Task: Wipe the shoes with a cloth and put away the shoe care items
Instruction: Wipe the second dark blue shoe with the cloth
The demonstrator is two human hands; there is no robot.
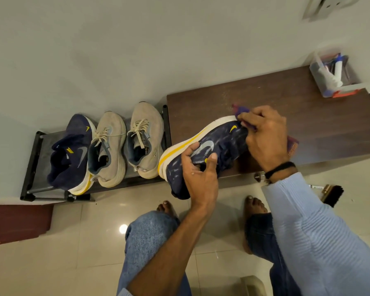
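A navy shoe [226, 137] with a white and yellow sole lies on its side on the dark wooden cabinet top [297, 116]. My left hand [199, 169] grips it at the collar, thumb on the grey swoosh. My right hand [265, 135] holds a purple cloth [240, 111] bunched against the toe end of the shoe; most of the cloth is hidden under the hand. The matching navy shoe [73, 154] stands on the low black rack [32, 167] at the left.
Two beige shoes [126, 142] sit on the rack beside the navy one. A clear box [333, 75] with shoe care items stands at the cabinet's far right. A brush [332, 194] lies on the tiled floor by my right foot. A maroon mat [17, 223] lies at the left.
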